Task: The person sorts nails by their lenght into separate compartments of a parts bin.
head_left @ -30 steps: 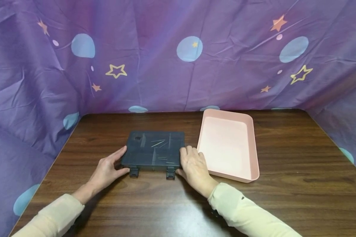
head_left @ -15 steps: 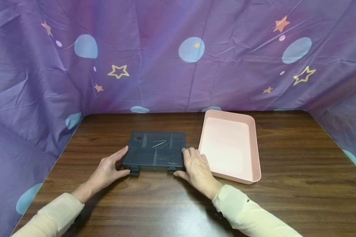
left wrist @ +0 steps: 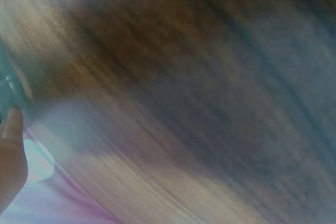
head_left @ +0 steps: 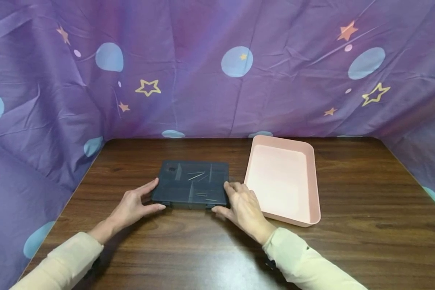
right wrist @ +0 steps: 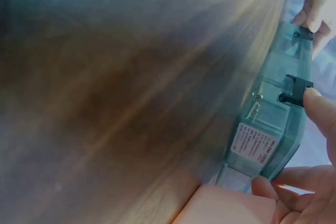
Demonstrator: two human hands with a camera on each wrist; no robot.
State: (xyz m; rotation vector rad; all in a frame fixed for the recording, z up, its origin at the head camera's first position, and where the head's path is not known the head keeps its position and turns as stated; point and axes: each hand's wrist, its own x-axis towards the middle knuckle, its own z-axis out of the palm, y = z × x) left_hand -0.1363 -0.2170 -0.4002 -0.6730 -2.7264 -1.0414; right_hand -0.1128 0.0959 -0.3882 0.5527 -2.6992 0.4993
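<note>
A dark translucent compartment case (head_left: 190, 183) lies in front of me with its lid down; several thin metal pieces (head_left: 197, 176) show through it. My left hand (head_left: 132, 205) grips the case's left side, fingers at the edge and thumb on the front left latch (head_left: 166, 204). On the other side my right hand (head_left: 244, 207) holds the right edge, its thumb against the front right latch (head_left: 210, 206). In the right wrist view, that thumb presses the black latch (right wrist: 296, 90), and a white label (right wrist: 254, 142) shows. The left wrist view catches only a fingertip at the case's corner.
A pink rectangular tray (head_left: 314, 189) stands just right of my right hand, close to its fingers. The brown wooden table (head_left: 188, 257) extends around both. A purple patterned cloth (head_left: 195, 52) hangs behind the table and at its sides.
Both front latches, which stuck out toward me, have swung up against the case's front under my thumbs. The whole head view has shifted slightly; the tray stays in place.
</note>
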